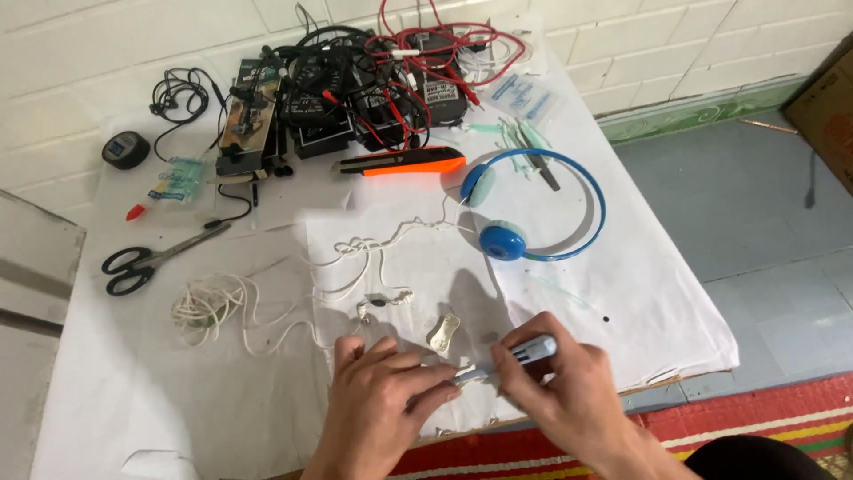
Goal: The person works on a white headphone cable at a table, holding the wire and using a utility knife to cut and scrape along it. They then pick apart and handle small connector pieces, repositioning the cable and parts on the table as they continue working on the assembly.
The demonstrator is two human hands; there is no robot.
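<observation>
- At the worktop's (pixel 133 391) near edge, head view: right hand (pixel 569 391) grips a light-blue pen-like tool (pixel 520 356), tip meeting a small white part (pixel 464 364) pinched by left hand (pixel 382 400).
- Beyond lie blue headphones (pixel 533 209), white cable (pixel 222 307), scissors (pixel 147 258).

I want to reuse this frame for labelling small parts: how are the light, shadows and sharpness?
Head view: even, soft light on the white table cover; the left hand and right hand cast a faint shadow just above them; the hands look slightly soft; the blue headphones look sharp; the wall tile lines bow at the edges.
</observation>
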